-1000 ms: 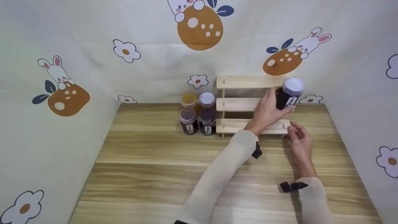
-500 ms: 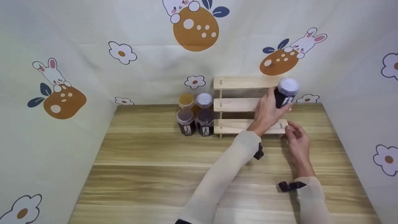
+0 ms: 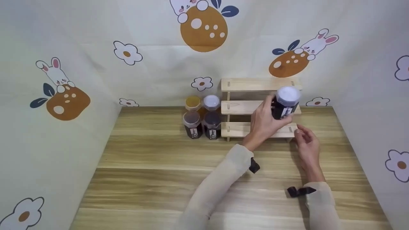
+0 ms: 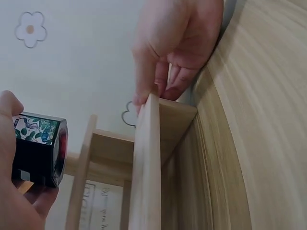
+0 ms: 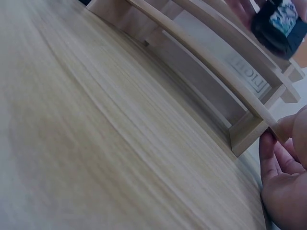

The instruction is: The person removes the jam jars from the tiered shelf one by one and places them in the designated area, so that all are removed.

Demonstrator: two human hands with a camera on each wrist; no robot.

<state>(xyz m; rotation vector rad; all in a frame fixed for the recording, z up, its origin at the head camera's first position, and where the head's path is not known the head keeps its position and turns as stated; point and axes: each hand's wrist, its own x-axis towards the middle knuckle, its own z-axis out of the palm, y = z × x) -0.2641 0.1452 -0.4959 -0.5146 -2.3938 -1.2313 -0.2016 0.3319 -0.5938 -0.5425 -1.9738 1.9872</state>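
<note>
A dark jar (image 3: 284, 110) with a white lid is gripped in my left hand (image 3: 262, 123). It is held tilted in the air in front of the upper tiers of a three-tier wooden rack (image 3: 238, 128). In the left wrist view the jar (image 4: 41, 151) shows a leaf-patterned label, with the fingers around its body. My right hand (image 3: 308, 149) pinches the right end of the rack's lowest board, and the right wrist view shows its thumb and fingers at that board's corner (image 5: 268, 125).
Left of the rack several lidded jars stand close together: two dark jars (image 3: 193, 127) in front, an amber-topped jar (image 3: 193, 102) and a white-lidded jar (image 3: 211, 102) behind. Printed cloth walls (image 3: 153, 73) enclose the wooden tabletop (image 3: 143, 179) at the back and sides.
My left hand has moved left and a little nearer with the jar, uncovering the right end of the top board. My right hand stays at the rack's end.
</note>
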